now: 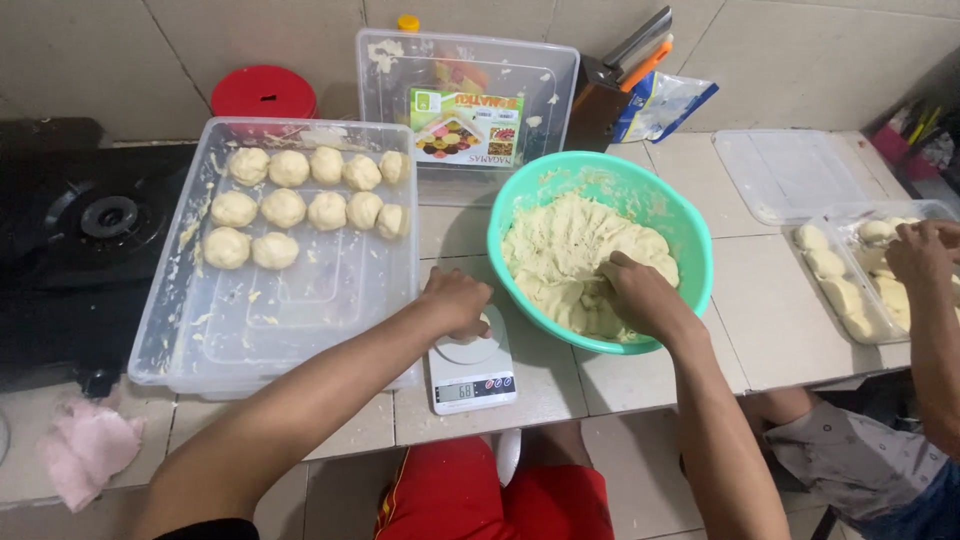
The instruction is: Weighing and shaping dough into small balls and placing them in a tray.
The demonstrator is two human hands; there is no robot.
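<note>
Two hands at work | left hand (456, 300) clenched over scale (472, 372) | right hand (637, 295) grasped dough (570, 250) inside green bowl (690, 235) | tray (290, 310) left of scale.

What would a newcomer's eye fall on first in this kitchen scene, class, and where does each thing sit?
The green bowl of pale dough at centre, with the right hand dug into it. Beside it, the left hand rests over a small white scale. To the left, a clear tray holds rows of dough balls; another person's hand works at far right.
</note>
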